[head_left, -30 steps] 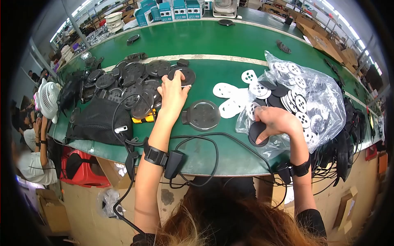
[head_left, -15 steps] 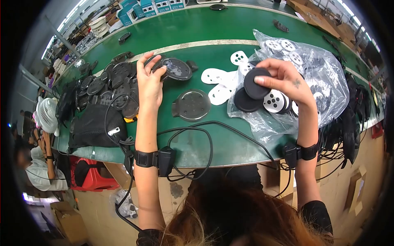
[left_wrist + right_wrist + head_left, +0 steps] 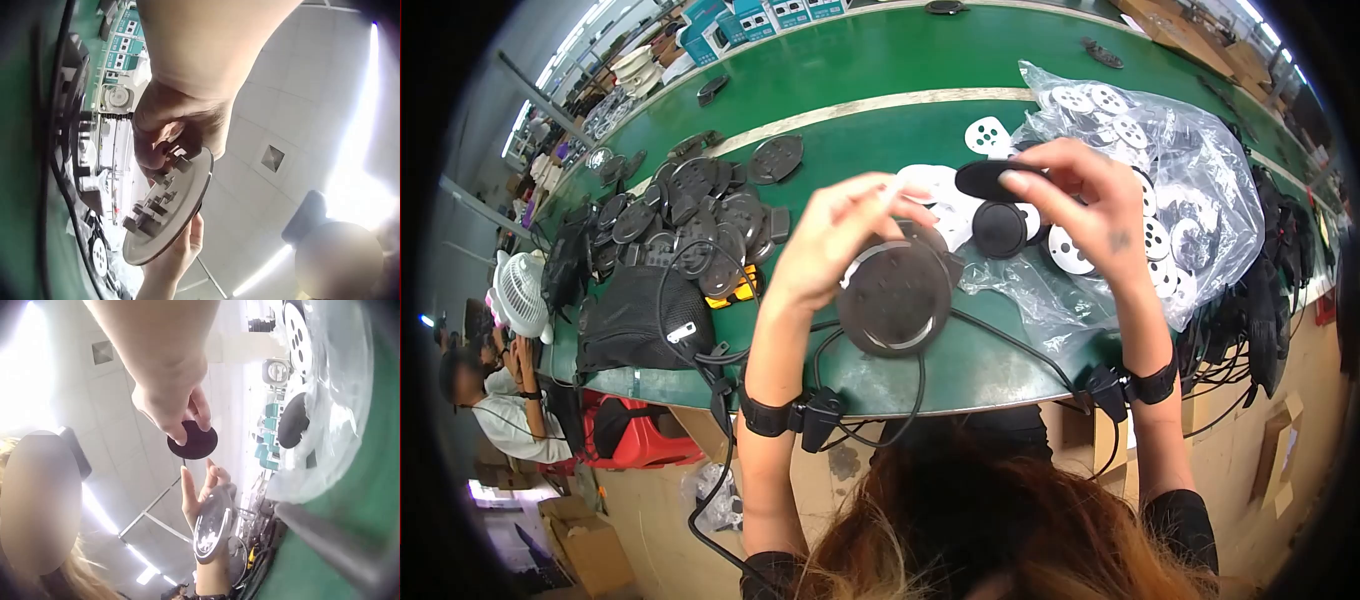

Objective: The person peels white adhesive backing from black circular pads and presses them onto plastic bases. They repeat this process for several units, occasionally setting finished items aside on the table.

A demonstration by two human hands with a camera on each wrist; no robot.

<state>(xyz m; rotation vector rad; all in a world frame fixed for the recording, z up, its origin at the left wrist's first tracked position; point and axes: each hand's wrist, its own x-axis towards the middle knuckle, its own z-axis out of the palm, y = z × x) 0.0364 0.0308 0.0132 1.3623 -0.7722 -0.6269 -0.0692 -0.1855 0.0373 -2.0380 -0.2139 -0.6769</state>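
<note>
My left hand (image 3: 830, 240) grips the rim of a round dark plate (image 3: 895, 300), raised above the near part of the table. In the left wrist view, several small metal pieces stand out from the plate's pale face (image 3: 178, 215), beside my left hand (image 3: 178, 122). My right hand (image 3: 1090, 205) pinches a thin black disc (image 3: 982, 180) between thumb and fingers, up and to the right of the plate. Seen from the right wrist, the disc (image 3: 194, 441) and the plate (image 3: 214, 525) are apart. Another black disc (image 3: 1000, 230) lies below my right hand.
A pile of dark round plates (image 3: 695, 215) and a black mesh pouch (image 3: 645, 320) lie left. White perforated pieces (image 3: 987, 136) and a clear plastic bag (image 3: 1200, 210) holding white discs are on the right. Cables (image 3: 1025, 355) cross the table's near side.
My left hand has taken a plate from the pile and brought it right and closer to my body. My right hand has lifted the black disc from the bag area and tilted it flatter.
</note>
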